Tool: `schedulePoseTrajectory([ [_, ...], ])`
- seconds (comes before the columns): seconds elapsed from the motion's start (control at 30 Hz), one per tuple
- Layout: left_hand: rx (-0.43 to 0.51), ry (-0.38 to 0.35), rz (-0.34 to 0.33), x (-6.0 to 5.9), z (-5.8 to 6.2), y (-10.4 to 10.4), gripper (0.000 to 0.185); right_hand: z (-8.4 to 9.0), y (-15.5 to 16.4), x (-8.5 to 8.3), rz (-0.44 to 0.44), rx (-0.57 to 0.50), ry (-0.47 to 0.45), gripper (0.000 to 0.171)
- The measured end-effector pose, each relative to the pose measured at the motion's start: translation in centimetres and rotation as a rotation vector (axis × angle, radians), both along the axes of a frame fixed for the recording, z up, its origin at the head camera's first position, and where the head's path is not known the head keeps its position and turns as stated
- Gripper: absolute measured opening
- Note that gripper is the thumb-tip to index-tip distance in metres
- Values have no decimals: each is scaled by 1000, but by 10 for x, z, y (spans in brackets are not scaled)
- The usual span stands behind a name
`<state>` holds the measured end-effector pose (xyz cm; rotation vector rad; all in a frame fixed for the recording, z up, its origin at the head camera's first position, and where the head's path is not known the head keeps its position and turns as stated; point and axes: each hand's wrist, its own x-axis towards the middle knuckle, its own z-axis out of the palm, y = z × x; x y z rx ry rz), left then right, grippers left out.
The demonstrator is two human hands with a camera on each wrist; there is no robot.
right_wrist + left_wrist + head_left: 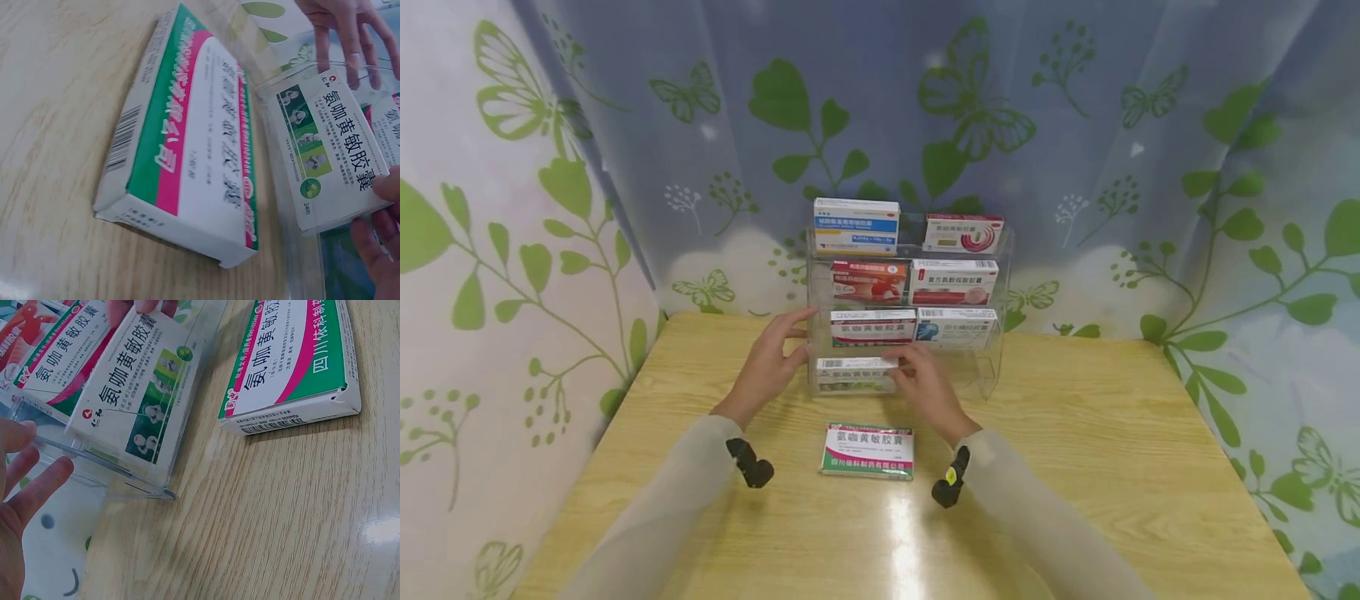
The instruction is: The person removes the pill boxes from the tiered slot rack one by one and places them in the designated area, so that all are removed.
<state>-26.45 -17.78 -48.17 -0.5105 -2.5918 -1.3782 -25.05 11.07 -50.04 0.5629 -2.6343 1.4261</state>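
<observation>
My right hand pinches one end of a white and green medicine box between thumb and fingers. That box sits in the left part of the bottom tier of a clear acrylic rack. At the rack's left side is my left hand, its fingers loosely spread against or very near the clear wall; in the left wrist view its fingertips hold no box. A second medicine box, white with green and pink bands, lies flat on the table in front of the rack.
Higher tiers hold more medicine boxes in pairs, among them a blue and white box, an orange-red box and a white box with a blue picture. Behind the wooden table hangs a leaf-patterned curtain.
</observation>
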Motion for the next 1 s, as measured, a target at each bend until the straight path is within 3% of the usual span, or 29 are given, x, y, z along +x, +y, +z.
schedulePoseTrajectory([
  [0.13, -1, 1, 2, 0, -1, 0, 63, 9, 7, 2, -8, -63, -36, 27],
  [0.5, -5, -14, 10, 1, 0, 1, 66, 40, 56, 17, -76, -33, 59, 25],
  [0.7, -3, -25, 7, 2, 1, 2, 65, 43, 93, 29, -94, -5, 70, 26],
  [1.0, 1, -14, 6, 2, 3, 2, 64, 38, 136, 47, -116, 75, -26, 29],
])
